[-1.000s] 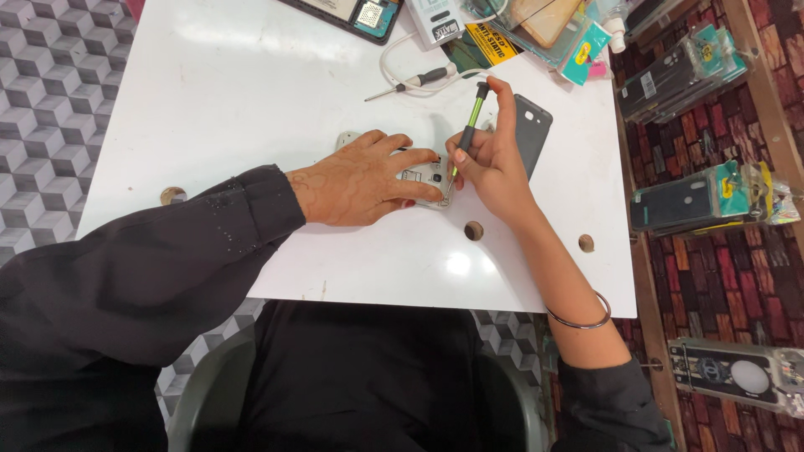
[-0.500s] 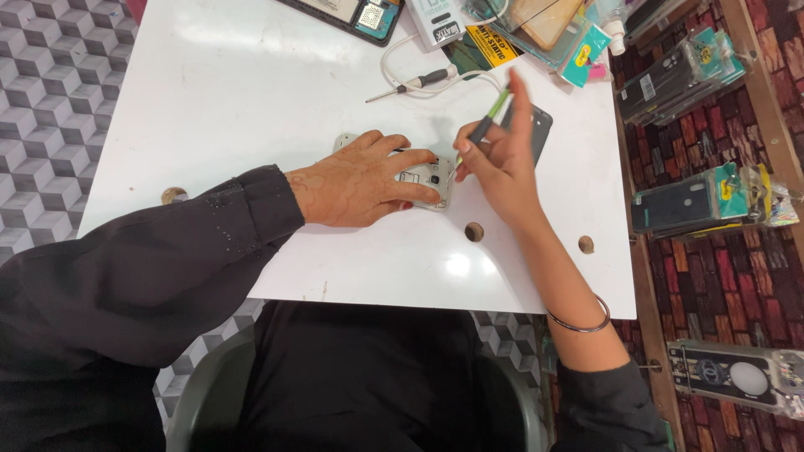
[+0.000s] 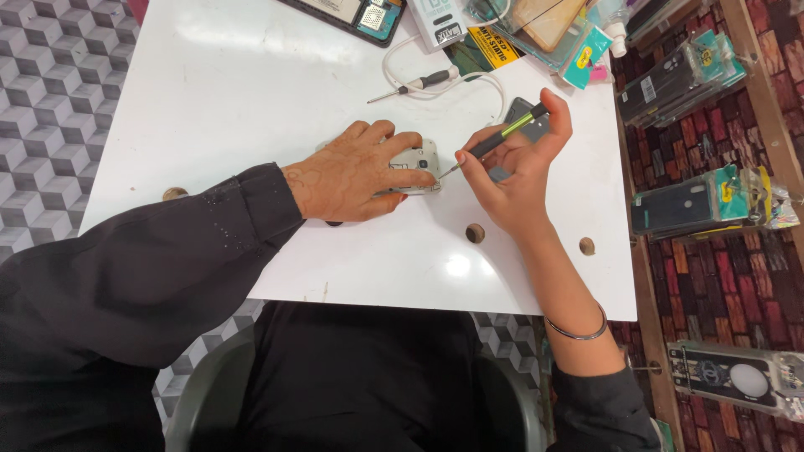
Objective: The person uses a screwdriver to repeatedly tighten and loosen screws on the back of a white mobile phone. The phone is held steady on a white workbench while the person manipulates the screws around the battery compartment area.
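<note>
White table (image 3: 251, 100): work surface, seen from above; a round brown hole (image 3: 476, 233) is noted near its front edge.

Left hand (image 3: 347, 180): laid flat, palm down, fingers spread over the left part of the opened phone; pressing rather than clasping, nothing enclosed.

Opened phone (image 3: 416, 161): small silver-grey body, lying flat at table centre, long axis running left to right; only its right end is exposed past the fingertips.

Screwdriver (image 3: 494, 142): black shaft with green-yellow handle, pinched between thumb and fingers, slanted up to the right; its tip is set at the phone's right edge, which lies directly left of the grip.

Right hand (image 3: 515, 180): closed narrowly on the screwdriver; nearer the exposed end.

Spare screwdriver (image 3: 414, 85) and white cable (image 3: 481, 77): lying behind, untouched.
</note>
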